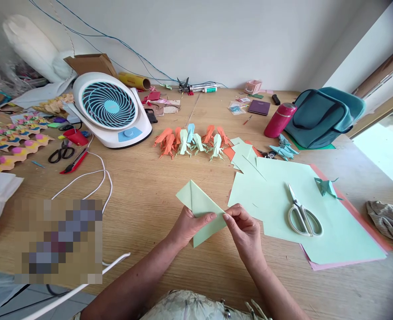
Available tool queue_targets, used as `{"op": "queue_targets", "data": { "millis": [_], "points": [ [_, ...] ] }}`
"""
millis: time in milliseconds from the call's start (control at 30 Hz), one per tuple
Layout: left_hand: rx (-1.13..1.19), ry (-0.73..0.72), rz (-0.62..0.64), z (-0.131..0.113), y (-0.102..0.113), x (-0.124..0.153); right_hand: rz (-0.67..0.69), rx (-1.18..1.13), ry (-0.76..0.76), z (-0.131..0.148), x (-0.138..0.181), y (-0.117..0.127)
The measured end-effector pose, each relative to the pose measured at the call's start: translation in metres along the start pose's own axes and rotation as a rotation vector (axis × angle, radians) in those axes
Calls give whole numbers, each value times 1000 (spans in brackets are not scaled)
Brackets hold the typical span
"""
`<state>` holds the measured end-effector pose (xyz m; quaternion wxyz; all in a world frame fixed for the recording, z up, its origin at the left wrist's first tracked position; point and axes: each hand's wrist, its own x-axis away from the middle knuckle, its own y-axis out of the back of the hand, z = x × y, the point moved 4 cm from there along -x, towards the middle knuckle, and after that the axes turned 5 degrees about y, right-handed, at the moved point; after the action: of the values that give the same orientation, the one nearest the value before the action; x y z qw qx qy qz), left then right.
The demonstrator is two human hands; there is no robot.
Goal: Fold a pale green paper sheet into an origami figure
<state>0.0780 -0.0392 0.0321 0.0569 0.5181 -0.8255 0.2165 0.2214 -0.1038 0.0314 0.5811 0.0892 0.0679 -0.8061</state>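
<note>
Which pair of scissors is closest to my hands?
The white-handled scissors on the pale green sheets, beside your right hand; the black-handled scissors lie far left near the fan.

Landmark: folded green sheet (201, 209).

- Beyond it: bare wood of the table (149, 178), an open lane up to the row of paper figures (192, 141).
- Left of it: open wood until the white cable (110, 183) loops across.
- Beyond-left: the fan (111, 109) stands tall, well apart.
- Right of it, just beside: a flat paper stack (332, 231) with scissors (297, 203) lying on top. Low, room above.
- Far beyond-right: red bottle (279, 120) and teal bag (323, 116) block the way.
</note>
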Motion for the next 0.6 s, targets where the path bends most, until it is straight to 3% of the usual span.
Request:
{"op": "queue_targets", "data": {
  "millis": [467,600],
  "points": [
    [-51,56,102,5,1,-2,-50,10,20,3,1,2],
    [37,91,72,12,7,-8,-121,200,95,7,-10,22]
  ]
}}
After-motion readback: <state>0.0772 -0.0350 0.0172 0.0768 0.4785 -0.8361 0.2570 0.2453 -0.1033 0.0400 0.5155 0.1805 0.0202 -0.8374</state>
